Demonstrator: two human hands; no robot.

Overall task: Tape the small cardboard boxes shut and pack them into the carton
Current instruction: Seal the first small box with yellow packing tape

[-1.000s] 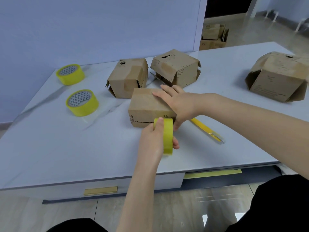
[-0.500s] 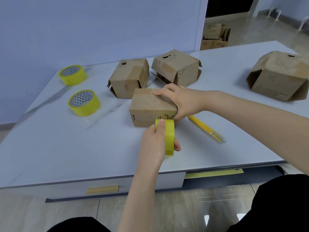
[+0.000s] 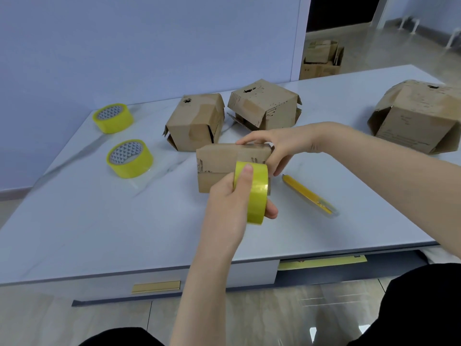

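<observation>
Head view.

Box [image 3: 219, 162] sits on the table [image 3: 99, 221], near the middle, near face toward the camera, with a torn seam across that face.

Right hand [image 3: 279, 146] grips the box's right end: fingers curled over the top edge, thumb down the right side.

Left hand [image 3: 229, 198] holds a yellow roll [image 3: 255, 196] on edge. Thumb presses the roll's outer band near the top; fingertips curl round from below. The roll overlaps the box's near right corner. Cannot tell whether it touches the cardboard.

Yellow knife [image 3: 309, 196] lies flat on the table just right of the box, angled toward the near right edge.

Rear-left box [image 3: 194, 121] stands just behind the held box, hole in its top, lower flaps loose. Rear-right box [image 3: 264, 106] stands beside it, tilted, flaps open beneath.

Large box [image 3: 419, 116] is well apart at far right, flaps splayed outward.

Two spare rolls lie flat at left: far roll [image 3: 113, 118], near roll [image 3: 129, 158], apart from each other.

Floor cartons [image 3: 321, 58] stand beyond the table, past the wall end.
</observation>
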